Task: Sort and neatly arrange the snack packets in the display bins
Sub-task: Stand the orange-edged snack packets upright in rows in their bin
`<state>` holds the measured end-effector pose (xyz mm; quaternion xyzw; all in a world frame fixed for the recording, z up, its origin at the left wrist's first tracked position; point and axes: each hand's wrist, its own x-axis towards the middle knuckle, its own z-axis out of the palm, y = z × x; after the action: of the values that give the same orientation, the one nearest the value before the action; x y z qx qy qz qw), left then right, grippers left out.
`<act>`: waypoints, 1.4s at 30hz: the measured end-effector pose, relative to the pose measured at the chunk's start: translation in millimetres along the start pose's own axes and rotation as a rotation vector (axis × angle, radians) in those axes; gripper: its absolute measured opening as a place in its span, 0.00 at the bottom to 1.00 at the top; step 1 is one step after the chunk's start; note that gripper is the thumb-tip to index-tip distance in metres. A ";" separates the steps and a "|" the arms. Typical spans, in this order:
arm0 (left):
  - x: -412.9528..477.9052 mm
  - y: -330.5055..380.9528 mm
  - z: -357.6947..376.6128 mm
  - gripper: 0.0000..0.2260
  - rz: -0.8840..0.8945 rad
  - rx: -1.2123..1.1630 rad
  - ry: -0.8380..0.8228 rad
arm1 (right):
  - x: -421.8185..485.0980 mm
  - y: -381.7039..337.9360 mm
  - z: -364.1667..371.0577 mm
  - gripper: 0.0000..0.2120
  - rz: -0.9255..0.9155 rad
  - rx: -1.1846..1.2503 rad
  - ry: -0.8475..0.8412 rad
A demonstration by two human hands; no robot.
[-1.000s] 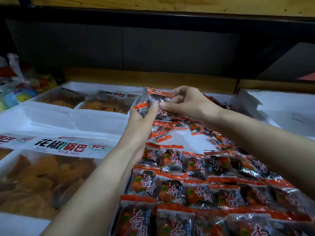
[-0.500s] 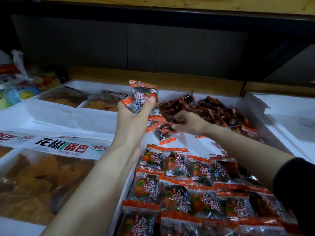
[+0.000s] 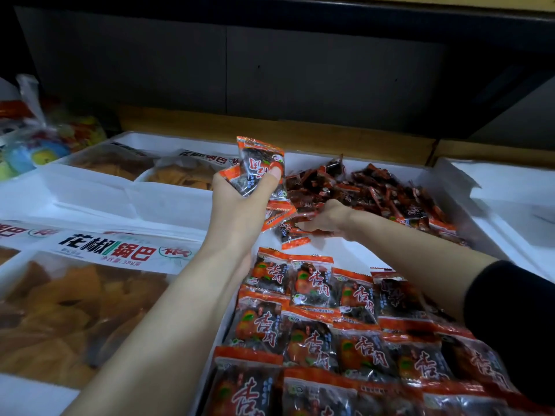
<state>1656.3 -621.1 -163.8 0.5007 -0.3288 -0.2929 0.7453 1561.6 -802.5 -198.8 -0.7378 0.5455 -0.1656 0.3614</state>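
The packets (image 3: 258,166) stand upright in the left hand (image 3: 240,202), which grips them above the bin (image 3: 306,160). The loose pile (image 3: 390,193) lies far-right of them. The right hand (image 3: 324,219) is nearer to it and touches its near edge; whether it grips anything I cannot tell.

A single wide-angle view, worn on the head, looks forward and steeply down along both forearms into the white bin (image 3: 303,160). It sits close: the left hand (image 3: 237,205), gripping a stack of packets (image 3: 258,166), fills mid-frame, with the right hand (image 3: 327,217) just right of and below those fingers. Nearer than the fingers, the neat rows (image 3: 312,340) reach the bottom edge. Beyond the fingertips rises the dark back panel (image 3: 300,70) (straight edges bow toward the corners).
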 end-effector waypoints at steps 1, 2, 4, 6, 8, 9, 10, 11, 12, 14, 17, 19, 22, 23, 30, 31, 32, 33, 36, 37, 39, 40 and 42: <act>-0.5 0.4 -0.1 0.20 -0.005 0.003 -0.002 | -1.8 3.9 -1.7 0.27 0.020 0.032 -0.034; -1.0 0.9 0.0 0.20 -0.009 0.006 -0.002 | -4.7 7.0 -3.0 0.28 0.036 0.055 -0.064; -1.7 1.9 0.1 0.21 -0.010 0.013 0.002 | -10.2 9.7 -2.4 0.28 0.046 0.089 -0.114; -2.5 2.9 0.3 0.21 -0.008 0.020 0.004 | -16.1 8.3 -0.4 0.19 0.024 0.087 -0.163; -3.3 3.6 0.4 0.20 -0.005 0.021 0.007 | -24.8 5.2 -0.7 0.14 0.004 0.050 -0.214; -3.8 3.9 0.5 0.20 -0.008 0.022 0.009 | -30.8 3.5 -1.6 0.16 -0.011 0.036 -0.226; -4.1 4.1 0.6 0.22 -0.011 0.025 0.010 | -36.5 2.4 -3.2 0.18 -0.024 0.011 -0.231; -4.4 4.4 0.7 0.23 -0.011 0.025 0.010 | -41.5 1.9 -5.9 0.20 -0.039 -0.017 -0.220; -4.0 4.4 0.8 0.23 -0.009 0.026 0.008 | -44.4 3.1 -9.1 0.20 -0.048 -0.056 -0.200; -4.7 4.6 1.5 0.23 -0.008 0.029 0.002 | -49.5 7.3 -16.0 0.24 -0.046 -0.122 -0.193; -4.6 4.1 1.0 0.21 -0.005 0.030 0.000 | -56.7 10.6 -23.1 0.27 -0.068 -0.159 -0.271; -4.8 4.1 0.9 0.20 0.003 0.031 -0.006 | -57.2 9.2 -25.2 0.26 -0.099 -0.262 -0.324; -3.4 2.9 0.3 0.19 -0.006 0.016 0.002 | -46.6 4.0 -26.9 0.26 -0.236 -0.637 -0.134; -3.6 2.9 0.3 0.19 -0.009 0.008 0.001 | -43.4 1.0 -25.8 0.26 -0.296 -0.643 -0.051; -3.9 1.3 0.9 0.18 0.004 0.001 -0.007 | -14.2 -7.2 0.9 0.35 -0.325 -0.555 -0.117; -3.7 1.4 0.9 0.18 0.003 0.004 -0.007 | -8.9 -7.7 1.2 0.37 -0.310 -0.540 -0.114; -3.0 0.8 0.9 0.18 0.003 0.011 -0.007 | -3.8 -8.4 0.4 0.39 -0.291 -0.520 -0.113; -2.6 0.3 1.1 0.18 0.005 0.021 -0.007 | -0.8 -9.6 -0.6 0.41 -0.275 -0.505 -0.110; -2.1 -1.6 2.0 0.18 0.004 0.039 -0.011 | 4.9 -11.6 -3.0 0.42 -0.234 -0.512 -0.107; -2.4 -1.8 2.3 0.18 0.003 0.044 -0.014 | 4.4 -12.3 -3.2 0.40 -0.240 -0.526 -0.102; -2.7 -2.0 2.2 0.17 0.008 0.049 -0.018 | 2.1 -13.5 -3.1 0.35 -0.286 -0.521 -0.078; -2.6 -2.3 2.2 0.17 0.009 0.049 -0.016 | 1.4 -13.3 -3.0 0.35 -0.311 -0.492 -0.061; -2.0 -2.8 2.1 0.17 0.006 0.062 -0.017 | -1.1 -13.7 -3.9 0.36 -0.356 -0.411 -0.034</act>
<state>1653.1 -621.7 -166.2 0.5199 -0.3455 -0.2845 0.7276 1568.1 -800.9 -186.2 -0.8828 0.4230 -0.0999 0.1783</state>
